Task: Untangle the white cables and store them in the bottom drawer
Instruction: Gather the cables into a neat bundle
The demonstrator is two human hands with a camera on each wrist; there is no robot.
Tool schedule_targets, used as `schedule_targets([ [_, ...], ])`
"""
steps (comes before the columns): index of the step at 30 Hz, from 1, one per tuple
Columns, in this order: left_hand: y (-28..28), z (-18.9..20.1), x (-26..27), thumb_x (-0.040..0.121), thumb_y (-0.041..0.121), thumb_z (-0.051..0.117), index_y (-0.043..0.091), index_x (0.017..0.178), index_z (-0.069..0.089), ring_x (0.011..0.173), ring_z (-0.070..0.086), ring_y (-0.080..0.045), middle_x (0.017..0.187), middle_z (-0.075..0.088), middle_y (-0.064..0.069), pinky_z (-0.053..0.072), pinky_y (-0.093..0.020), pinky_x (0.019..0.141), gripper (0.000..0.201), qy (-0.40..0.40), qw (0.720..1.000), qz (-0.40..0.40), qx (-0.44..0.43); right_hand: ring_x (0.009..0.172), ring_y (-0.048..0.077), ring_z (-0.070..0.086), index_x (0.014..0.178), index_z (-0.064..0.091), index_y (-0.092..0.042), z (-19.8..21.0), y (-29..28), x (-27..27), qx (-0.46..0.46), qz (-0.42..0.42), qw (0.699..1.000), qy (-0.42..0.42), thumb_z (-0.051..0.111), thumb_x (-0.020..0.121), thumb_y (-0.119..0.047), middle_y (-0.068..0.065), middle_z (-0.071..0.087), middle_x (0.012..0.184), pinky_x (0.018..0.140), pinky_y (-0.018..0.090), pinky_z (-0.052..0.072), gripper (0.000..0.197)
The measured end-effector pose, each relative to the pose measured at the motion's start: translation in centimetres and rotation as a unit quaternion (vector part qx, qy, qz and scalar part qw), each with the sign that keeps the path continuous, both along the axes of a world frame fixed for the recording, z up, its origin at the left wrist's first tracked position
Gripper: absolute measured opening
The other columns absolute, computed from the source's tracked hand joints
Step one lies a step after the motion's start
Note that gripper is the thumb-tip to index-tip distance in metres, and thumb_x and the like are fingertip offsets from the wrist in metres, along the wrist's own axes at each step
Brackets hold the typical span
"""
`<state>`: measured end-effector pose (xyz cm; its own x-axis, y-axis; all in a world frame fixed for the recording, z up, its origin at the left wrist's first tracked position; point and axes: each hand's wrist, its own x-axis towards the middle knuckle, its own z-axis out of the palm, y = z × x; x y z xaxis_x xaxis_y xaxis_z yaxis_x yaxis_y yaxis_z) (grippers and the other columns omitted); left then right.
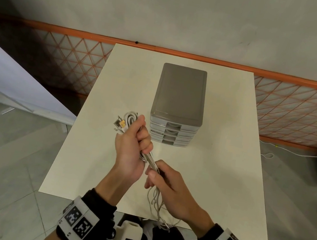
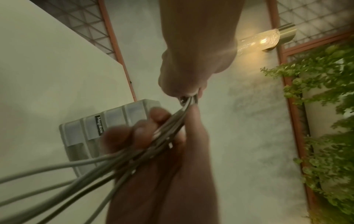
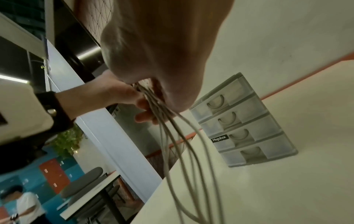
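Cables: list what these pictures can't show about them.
- How many cables: head view, strands bunched inside the left hand and right hand.
- Lower ends: right wrist view, blurred and cut off by the bottom edge.
- Plug types: too small in the head view.
- Drawers' contents: all shut, fronts frosted.

Item count, referenced to the fingers:

- Hands: 2. The left hand [image 1: 131, 146] and the right hand [image 1: 167, 186] each have their fingers [image 1: 146, 138] closed around the same bundle.
- White cables [image 1: 151, 161]: 1 bundle of several strands; exact strand count cannot be determined. At least 2 connector plugs [image 1: 120, 124] protrude just above the left fingers.
- Drawer unit [image 1: 180, 94]: 1, beyond the fingers, containing 4 drawers.
- Table [image 1: 228, 173]: 1, beneath the fingers.
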<state>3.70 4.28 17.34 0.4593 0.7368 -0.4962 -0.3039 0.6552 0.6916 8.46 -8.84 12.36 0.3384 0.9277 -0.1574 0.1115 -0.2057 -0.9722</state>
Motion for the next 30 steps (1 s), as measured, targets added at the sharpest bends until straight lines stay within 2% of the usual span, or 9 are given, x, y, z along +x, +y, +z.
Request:
schedule_targets([
  [2, 0.4, 0.7, -0.2, 0.101, 0.018, 0.054, 0.019, 0.068, 0.043, 0.039, 0.018, -0.006, 0.05, 0.023, 0.009, 0.017, -0.02, 0.04, 0.035, -0.009, 1.0, 0.005, -0.001, 0.065, 0.012, 0.055, 0.084, 0.054, -0.018, -0.2, 0.1, 0.0, 0.006, 0.001, 1.0, -0.005, 0.046, 0.096, -0.04, -0.007, 0.059, 0.068, 0.067, 0.034, 0.045, 0.027],
  [5, 0.8, 1.4, -0.5, 0.101, 0.019, 0.053, 0.019, 0.067, 0.042, 0.04, 0.017, -0.006, 0.05, 0.022, 0.009, 0.016, -0.021, 0.041, 0.036, -0.01, 1.0, 0.016, -0.003, 0.053, 0.009, 0.036, 0.071, 0.044, -0.023, -0.2, 0.5, -0.5, 0.019, -0.023, 0.998, -0.047, 0.038, 0.097, -0.043, -0.006, 0.04, 0.057, 0.054, 0.027, 0.032, 0.033],
  [7, 0.9, 1.4, -0.5, 0.101, 0.019, 0.053, 0.019, 0.067, 0.042, 0.04, 0.017, -0.006, 0.05, 0.022, 0.009, 0.016, -0.021, 0.041, 0.036, -0.002, 1.0, 0.015, 0.01, 0.05, 0.017, 0.031, 0.068, 0.038, -0.023, 0.0, 0.8, -0.6, 0.015, -0.031, 0.993, -0.117, 0.032, 0.098, -0.045, -0.001, 0.034, 0.054, 0.053, 0.031, 0.028, 0.037],
  [14, 1.9, 1.4, 0.1, 0.101, 0.02, 0.054, 0.018, 0.068, 0.045, 0.038, 0.018, -0.007, 0.049, 0.024, 0.009, 0.019, -0.02, 0.038, 0.034, 0.009, 0.999, 0.014, -0.051, 0.045, 0.018, 0.034, 0.081, 0.039, -0.023, -0.4, 1.6, -0.7, -0.078, -0.029, 0.936, -0.341, 0.014, 0.098, -0.051, -0.007, 0.033, 0.053, 0.052, 0.033, 0.027, 0.041],
  [16, 2.2, 1.0, 0.3, 0.101, 0.02, 0.053, 0.018, 0.068, 0.044, 0.037, 0.019, -0.007, 0.048, 0.025, 0.009, 0.021, -0.019, 0.037, 0.035, 0.008, 0.996, 0.037, -0.082, 0.056, 0.019, 0.047, 0.109, 0.048, -0.022, -0.1, 1.7, -0.7, -0.093, -0.033, 0.93, -0.355, 0.019, 0.101, -0.049, -0.01, 0.051, 0.073, 0.055, 0.034, 0.038, 0.04],
  [18, 2.7, 0.6, 0.3, 0.101, 0.019, 0.053, 0.017, 0.067, 0.045, 0.038, 0.02, -0.008, 0.049, 0.026, 0.009, 0.022, -0.019, 0.037, 0.035, 0.016, 0.994, 0.061, -0.086, 0.067, 0.02, 0.056, 0.141, 0.029, -0.025, 0.7, 1.8, -0.6, -0.077, -0.026, 0.924, -0.374, 0.031, 0.102, -0.042, -0.002, 0.057, 0.097, 0.054, 0.036, 0.049, 0.042],
  [22, 3.3, 0.3, -0.1, 0.101, 0.019, 0.055, 0.017, 0.069, 0.046, 0.04, 0.022, -0.008, 0.048, 0.028, 0.009, 0.023, -0.019, 0.038, 0.033, 0.047, 0.995, 0.07, -0.057, 0.054, 0.015, 0.037, 0.143, 0.035, -0.013, 0.9, 1.3, -0.1, -0.034, 0.032, 0.851, -0.524, 0.072, 0.08, -0.004, 0.005, 0.051, 0.084, 0.033, 0.026, 0.03, 0.074],
  [27, 3.6, 0.6, -0.2, 0.099, 0.017, 0.056, 0.016, 0.07, 0.045, 0.041, 0.021, -0.008, 0.048, 0.028, 0.009, 0.022, -0.021, 0.04, 0.032, 0.074, 0.995, 0.067, -0.007, 0.046, 0.018, 0.042, 0.141, 0.038, -0.003, 2.1, 1.4, 0.5, -0.076, 0.092, 0.785, -0.608, 0.065, 0.068, 0.006, 0.007, 0.052, 0.084, 0.036, 0.026, 0.023, 0.078],
  [30, 3.1, 1.0, 0.2, 0.098, 0.015, 0.058, 0.017, 0.069, 0.046, 0.041, 0.021, -0.009, 0.049, 0.029, 0.008, 0.019, -0.022, 0.04, 0.032, 0.087, 0.995, 0.045, 0.028, 0.046, 0.025, 0.05, 0.136, 0.043, -0.003, 3.7, 1.9, 0.1, -0.152, 0.163, 0.767, -0.601, 0.062, 0.084, -0.007, 0.01, 0.06, 0.087, 0.041, 0.031, 0.028, 0.056],
])
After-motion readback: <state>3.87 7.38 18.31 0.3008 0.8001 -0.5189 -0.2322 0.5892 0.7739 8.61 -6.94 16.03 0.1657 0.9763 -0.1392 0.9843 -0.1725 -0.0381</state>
